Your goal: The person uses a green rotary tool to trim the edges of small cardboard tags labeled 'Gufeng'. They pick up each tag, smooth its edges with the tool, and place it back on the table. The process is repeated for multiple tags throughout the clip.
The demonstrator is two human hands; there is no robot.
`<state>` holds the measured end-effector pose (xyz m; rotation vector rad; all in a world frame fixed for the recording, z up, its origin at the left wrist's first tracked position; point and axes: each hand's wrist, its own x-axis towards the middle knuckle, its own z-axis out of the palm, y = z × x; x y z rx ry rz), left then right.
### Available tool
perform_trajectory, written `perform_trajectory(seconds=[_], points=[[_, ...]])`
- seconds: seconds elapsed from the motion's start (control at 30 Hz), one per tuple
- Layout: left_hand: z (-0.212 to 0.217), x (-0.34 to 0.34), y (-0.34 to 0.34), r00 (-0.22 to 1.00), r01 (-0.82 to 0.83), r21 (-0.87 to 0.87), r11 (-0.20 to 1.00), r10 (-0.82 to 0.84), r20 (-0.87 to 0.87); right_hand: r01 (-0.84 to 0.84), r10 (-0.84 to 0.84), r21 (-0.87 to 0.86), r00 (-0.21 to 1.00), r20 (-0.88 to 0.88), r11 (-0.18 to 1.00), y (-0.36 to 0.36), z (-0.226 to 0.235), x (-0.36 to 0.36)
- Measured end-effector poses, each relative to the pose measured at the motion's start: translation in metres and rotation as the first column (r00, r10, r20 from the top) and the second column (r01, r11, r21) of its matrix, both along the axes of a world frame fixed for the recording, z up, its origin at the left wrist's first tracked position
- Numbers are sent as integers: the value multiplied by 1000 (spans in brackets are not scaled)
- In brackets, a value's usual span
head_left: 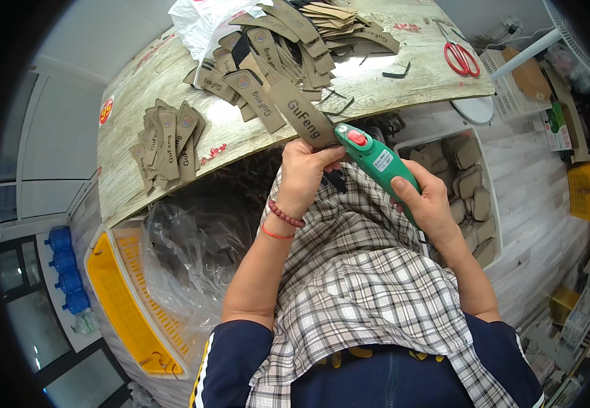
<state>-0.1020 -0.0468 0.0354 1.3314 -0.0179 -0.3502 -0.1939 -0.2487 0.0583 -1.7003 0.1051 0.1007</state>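
Observation:
My left hand (301,173) pinches the lower end of a tan fabric strap (299,114) with dark lettering, near the table's front edge. In my right hand (427,204) is a green handheld electric cutter (383,166) with a red button, my fingers wrapped round its body. Its head meets the strap's lower end, right beside my left fingertips; the blade itself is hidden. A short black strip (336,181) hangs below my left fingers. Close beyond the held strap lies a heaped pile of similar straps (267,51) on the table.
On the wooden table (233,132) lie a smaller stack of straps (167,139), a white plastic bag (203,27), black offcuts (335,104) and red-handled scissors (461,59). A white bin (492,204) of tan pieces stands right, a yellow basket (128,309) and clear plastic (193,251) left.

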Motion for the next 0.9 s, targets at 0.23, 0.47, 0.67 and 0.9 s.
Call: perform_trajectory(seconds=[0.23,0.47,0.67,0.9], points=[[-7,62,86,782,-586,-377,717,622,-31,96,-95,26,995,-13,995,-1,-4,-2],[-58,140,82,671,-730,491,475,637,380,75,-74,23,996,-42,997,2,-8,-3],[-54,156,61,626,-770,448,454,674,392,102,-102,20,994,-31,995,3,-7,-2],[-5,91,18,768,-613,-410,675,630,-111,109,-109,21,994,24,994,11,-6,7]])
